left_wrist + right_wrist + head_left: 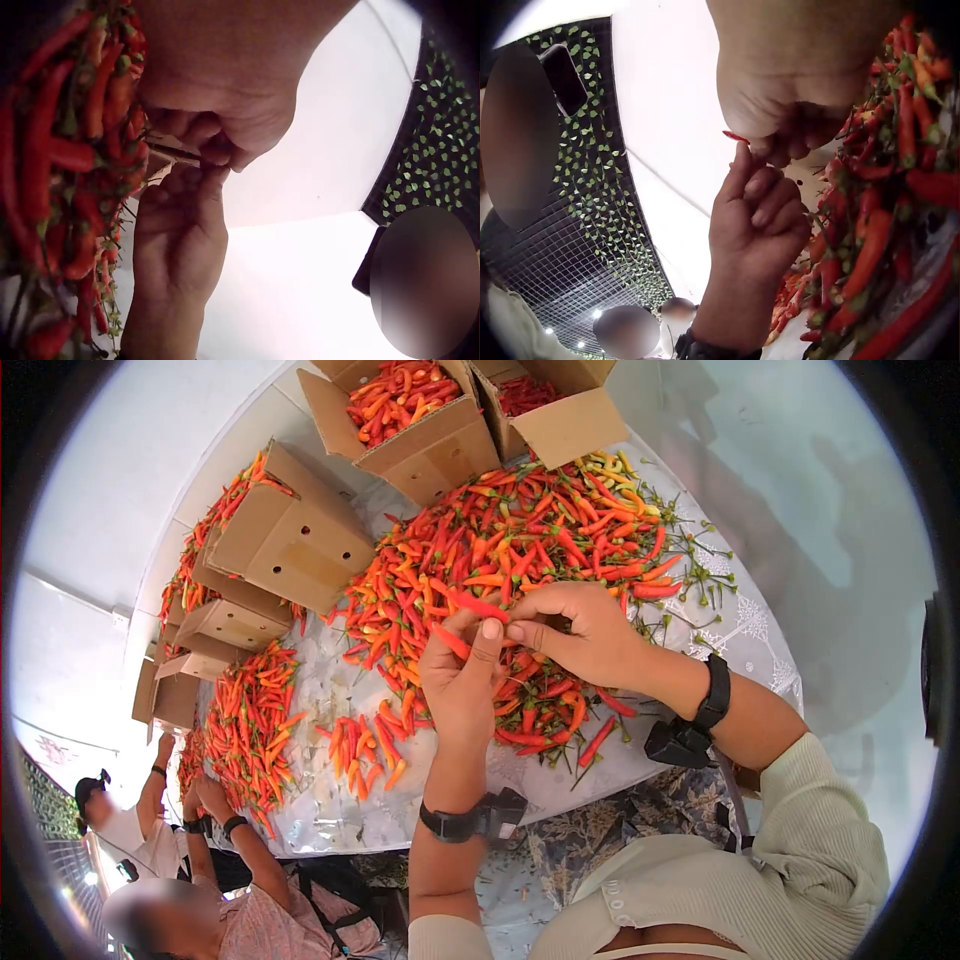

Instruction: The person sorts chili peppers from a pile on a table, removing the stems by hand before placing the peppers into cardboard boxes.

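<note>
In the head view my left hand (462,685) holds a red chili pepper (478,605) between thumb and fingers over the big pile. A second chili pepper (450,641) lies against the same hand's fingers. My right hand (590,628) meets it from the right, thumb and forefinger pinching at the pepper's stem end. The right wrist view shows a red pepper tip (736,136) poking out where the two hands meet. Beneath the hands spreads the pile of red and orange chili peppers (520,550). In the left wrist view the hands cover the held pepper.
Loose green stems (708,565) are scattered on the silvery tablecloth (770,645) at the right. A small group of peppers (365,745) lies at the left. Cardboard boxes (295,535) of peppers line the far side. Another person's hands (212,797) are over another pile.
</note>
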The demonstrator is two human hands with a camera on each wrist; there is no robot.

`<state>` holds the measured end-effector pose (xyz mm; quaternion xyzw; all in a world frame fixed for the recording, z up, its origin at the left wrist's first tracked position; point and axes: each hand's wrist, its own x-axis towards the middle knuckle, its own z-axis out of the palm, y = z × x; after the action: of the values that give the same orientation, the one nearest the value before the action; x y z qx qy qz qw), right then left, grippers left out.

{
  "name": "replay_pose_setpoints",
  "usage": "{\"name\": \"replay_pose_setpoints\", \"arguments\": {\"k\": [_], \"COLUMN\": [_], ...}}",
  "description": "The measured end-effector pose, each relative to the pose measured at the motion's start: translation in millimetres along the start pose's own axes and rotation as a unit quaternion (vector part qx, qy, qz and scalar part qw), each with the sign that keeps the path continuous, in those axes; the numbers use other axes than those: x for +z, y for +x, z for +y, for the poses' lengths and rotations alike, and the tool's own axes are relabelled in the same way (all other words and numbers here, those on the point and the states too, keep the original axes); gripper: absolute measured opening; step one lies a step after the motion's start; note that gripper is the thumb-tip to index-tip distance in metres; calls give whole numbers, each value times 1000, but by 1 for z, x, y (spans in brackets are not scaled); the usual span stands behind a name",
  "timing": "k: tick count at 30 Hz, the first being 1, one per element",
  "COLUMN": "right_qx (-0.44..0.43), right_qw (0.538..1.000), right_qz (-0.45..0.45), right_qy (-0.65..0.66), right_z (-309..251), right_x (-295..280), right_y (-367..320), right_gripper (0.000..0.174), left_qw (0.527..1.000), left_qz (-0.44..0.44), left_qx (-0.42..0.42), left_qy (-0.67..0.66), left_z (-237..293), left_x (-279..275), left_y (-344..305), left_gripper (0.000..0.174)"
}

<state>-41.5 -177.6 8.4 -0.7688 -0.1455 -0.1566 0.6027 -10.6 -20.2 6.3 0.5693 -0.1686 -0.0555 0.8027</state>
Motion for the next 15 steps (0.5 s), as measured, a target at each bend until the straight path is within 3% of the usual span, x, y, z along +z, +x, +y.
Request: {"name": "replay_pose_setpoints", "arguments": {"k": [7,13,15], "right_qx": [-143,-196,-165], "right_qw": [987,975,975], "right_qz": [26,10,43], "right_qy": [-72,-106,-142], "right_z": [6,6,6], "right_x": [3,0,-1], "right_y": [1,2,1], "right_gripper": [7,9,11], "left_qw": [1000,992,991], "left_qz": [-5,-38,-40], "left_qx": [-20,-78,-85], "left_qy": [-20,-92,-94], "left_z": [0,3,6], "left_x": [-5,-8,-7], "left_y": [1,3,3], "left_gripper": [17,16,14]}}
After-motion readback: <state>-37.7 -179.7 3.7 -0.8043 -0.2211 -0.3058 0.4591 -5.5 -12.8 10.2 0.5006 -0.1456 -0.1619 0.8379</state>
